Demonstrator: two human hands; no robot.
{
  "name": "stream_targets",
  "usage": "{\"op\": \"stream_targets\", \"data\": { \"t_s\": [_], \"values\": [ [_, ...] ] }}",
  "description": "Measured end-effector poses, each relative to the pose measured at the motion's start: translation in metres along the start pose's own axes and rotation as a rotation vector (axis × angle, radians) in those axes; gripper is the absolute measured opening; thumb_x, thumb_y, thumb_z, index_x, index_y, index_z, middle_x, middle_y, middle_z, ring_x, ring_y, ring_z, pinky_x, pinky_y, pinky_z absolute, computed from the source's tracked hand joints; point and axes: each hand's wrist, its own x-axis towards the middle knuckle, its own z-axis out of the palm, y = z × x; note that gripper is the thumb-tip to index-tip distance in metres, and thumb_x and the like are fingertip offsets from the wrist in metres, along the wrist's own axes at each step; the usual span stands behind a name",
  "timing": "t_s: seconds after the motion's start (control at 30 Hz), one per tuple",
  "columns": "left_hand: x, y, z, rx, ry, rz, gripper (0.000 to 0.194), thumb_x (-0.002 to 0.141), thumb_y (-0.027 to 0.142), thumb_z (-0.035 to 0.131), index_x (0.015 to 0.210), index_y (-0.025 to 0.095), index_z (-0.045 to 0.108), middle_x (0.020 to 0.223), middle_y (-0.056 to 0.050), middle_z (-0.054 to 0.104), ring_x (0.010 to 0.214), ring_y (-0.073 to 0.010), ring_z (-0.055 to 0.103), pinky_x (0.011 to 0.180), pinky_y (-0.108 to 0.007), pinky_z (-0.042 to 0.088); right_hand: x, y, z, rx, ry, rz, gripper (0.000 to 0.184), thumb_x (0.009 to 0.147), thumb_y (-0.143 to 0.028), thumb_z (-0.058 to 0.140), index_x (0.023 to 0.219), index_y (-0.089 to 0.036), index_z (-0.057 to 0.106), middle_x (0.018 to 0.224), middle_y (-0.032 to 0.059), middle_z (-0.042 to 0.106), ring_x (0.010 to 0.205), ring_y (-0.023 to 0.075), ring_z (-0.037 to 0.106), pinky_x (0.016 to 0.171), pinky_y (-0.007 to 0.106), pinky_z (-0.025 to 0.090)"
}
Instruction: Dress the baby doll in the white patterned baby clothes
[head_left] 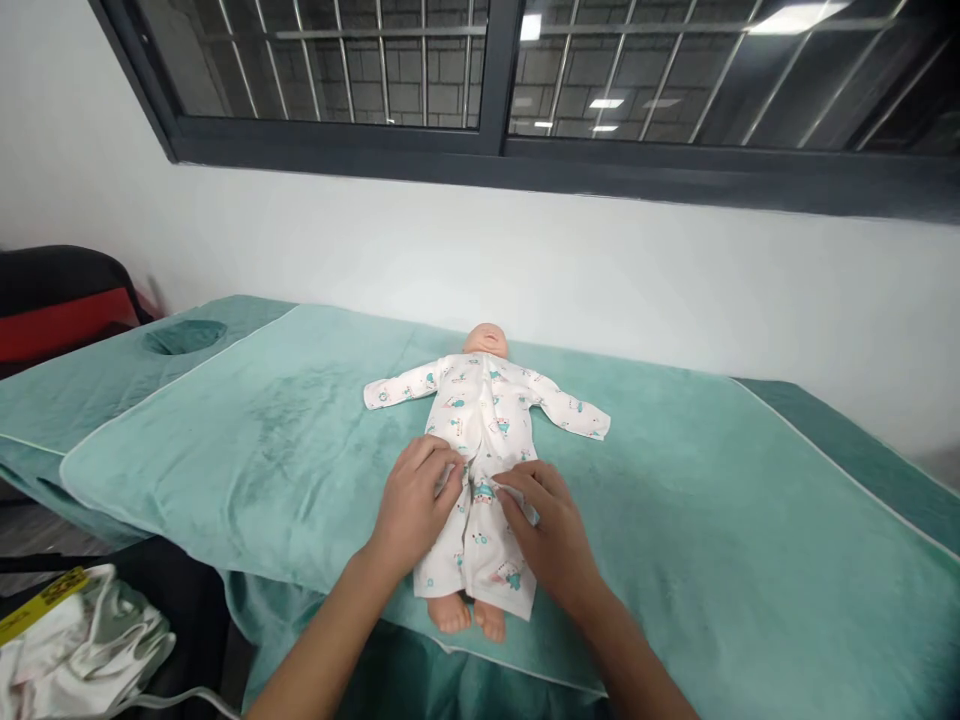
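**Two hands at the front opening of a doll's printed gown**

Nearest, low and to the left of the doll [487, 340], a crumpled pile of pale cloth [101, 645] sits by a black seat [184, 600], with a light cable [180, 693] beside it. A yellow label [45, 603] with black print lies on the pile, its wording too small and blurred to read.

The doll lies on its back, bare feet [450, 613] toward the person, below the hem of a white gown [461, 400] with small teal and red figures. The left hand [420, 500] and the right hand [547, 525] are over its lower half, one at each side of the front opening. That placing seems to give each hand a front edge to work on. Each grip is narrow, thumb near fingers; whether either has cloth pinched, I cannot tell. The sleeves spread outward, which probably keeps them away from the middle.

Under the doll, a green cover [255, 450] stretches over a bed [82, 400], and its soft surface likely helps the doll lie steady. Farther left of the doll are a round hollow [185, 337] and a red and black chair [60, 305]. Beyond its head rise a white wall [322, 240] and a dark-framed window [493, 90] with bars behind. No brand is readable.
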Motion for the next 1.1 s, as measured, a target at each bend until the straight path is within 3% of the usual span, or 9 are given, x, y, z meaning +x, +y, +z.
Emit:
{"op": "stream_targets", "data": {
  "t_s": [0.17, 0.27, 0.33, 0.4, 0.5, 0.67, 0.8, 0.97, 1.1],
  "values": [
    [-0.067, 0.008, -0.014, -0.166, -0.050, -0.063, 0.013, 0.092, 0.017, 0.049, 0.095, 0.022, 0.060, 0.099, -0.004, 0.060, 0.094, -0.0149, 0.059, 0.080, -0.026, 0.051, -0.062, -0.012, -0.011, 0.117, -0.147, 0.043, 0.024, 0.089, -0.014, 0.053, 0.111, -0.023, 0.056, 0.108, 0.0073, 0.058, 0.096, 0.0166, 0.060, 0.082, 0.027, 0.053],
    [-0.107, 0.015, -0.014, -0.079, -0.091, -0.037, 0.038, 0.083, 0.008, 0.053, 0.117, 0.025, 0.058, 0.115, -0.007, 0.057, 0.107, -0.0176, 0.059, 0.089, -0.028, 0.053, -0.094, -0.012, -0.006, 0.024, -0.129, 0.018, 0.034, 0.084, -0.013, 0.057, 0.117, -0.023, 0.054, 0.112, 0.0085, 0.059, 0.102, 0.0195, 0.061, 0.083, 0.028, 0.055],
    [-0.121, 0.020, -0.008, 0.028, -0.111, 0.000, 0.053, 0.076, 0.009, 0.060, 0.126, 0.027, 0.055, 0.120, -0.009, 0.054, 0.109, -0.0214, 0.058, 0.088, -0.032, 0.055, -0.103, -0.010, 0.002, -0.050, -0.077, 0.020, 0.034, 0.083, -0.013, 0.057, 0.116, -0.023, 0.054, 0.110, 0.0087, 0.061, 0.100, 0.0212, 0.062, 0.081, 0.030, 0.055],
    [-0.124, 0.025, 0.002, 0.127, -0.101, 0.020, 0.055, 0.075, 0.011, 0.064, 0.127, 0.028, 0.056, 0.117, -0.010, 0.054, 0.103, -0.0233, 0.058, 0.082, -0.036, 0.057, -0.103, -0.011, 0.011, -0.066, -0.023, 0.043, 0.028, 0.086, -0.012, 0.053, 0.111, -0.023, 0.056, 0.106, 0.0079, 0.062, 0.097, 0.0207, 0.063, 0.080, 0.031, 0.055],
    [-0.118, 0.032, 0.013, 0.153, -0.024, -0.008, 0.042, 0.078, 0.009, 0.060, 0.116, 0.026, 0.061, 0.107, -0.010, 0.055, 0.095, -0.0223, 0.057, 0.078, -0.037, 0.056, -0.095, -0.018, 0.013, 0.036, 0.010, 0.081, 0.019, 0.089, -0.009, 0.046, 0.099, -0.022, 0.056, 0.098, 0.0059, 0.062, 0.092, 0.0170, 0.062, 0.078, 0.027, 0.053],
    [-0.118, 0.034, 0.016, -0.002, 0.140, -0.122, 0.013, 0.085, 0.011, 0.054, 0.089, 0.020, 0.062, 0.097, -0.007, 0.053, 0.091, -0.0183, 0.056, 0.073, -0.029, 0.054, -0.094, -0.033, -0.009, 0.279, -0.033, 0.057, 0.014, 0.090, -0.008, 0.045, 0.087, -0.021, 0.049, 0.085, 0.0019, 0.058, 0.075, 0.0123, 0.058, 0.068, 0.022, 0.049],
    [-0.126, 0.031, 0.016, 0.032, 0.178, -0.117, 0.012, 0.087, 0.013, 0.055, 0.094, 0.021, 0.062, 0.097, -0.006, 0.054, 0.089, -0.0170, 0.055, 0.073, -0.028, 0.051, -0.099, -0.034, -0.016, 0.265, -0.020, 0.068, 0.013, 0.089, -0.008, 0.046, 0.089, -0.021, 0.050, 0.086, 0.0029, 0.058, 0.076, 0.0125, 0.058, 0.069, 0.021, 0.048],
    [-0.128, 0.033, 0.016, 0.104, 0.148, -0.024, 0.021, 0.087, 0.009, 0.055, 0.102, 0.021, 0.062, 0.100, -0.007, 0.054, 0.094, -0.0184, 0.052, 0.079, -0.029, 0.048, -0.099, -0.033, -0.003, 0.230, -0.050, 0.073, 0.015, 0.090, -0.011, 0.047, 0.091, -0.022, 0.057, 0.089, 0.0043, 0.060, 0.083, 0.0137, 0.061, 0.073, 0.020, 0.050],
    [-0.125, 0.038, 0.013, 0.091, 0.094, 0.056, 0.028, 0.086, 0.001, 0.049, 0.104, 0.020, 0.061, 0.097, -0.006, 0.057, 0.090, -0.0171, 0.051, 0.077, -0.028, 0.046, -0.096, -0.041, -0.002, 0.286, 0.043, 0.087, 0.017, 0.091, -0.011, 0.047, 0.094, -0.022, 0.059, 0.090, 0.0048, 0.061, 0.082, 0.0138, 0.062, 0.073, 0.021, 0.051]
  ]
}}
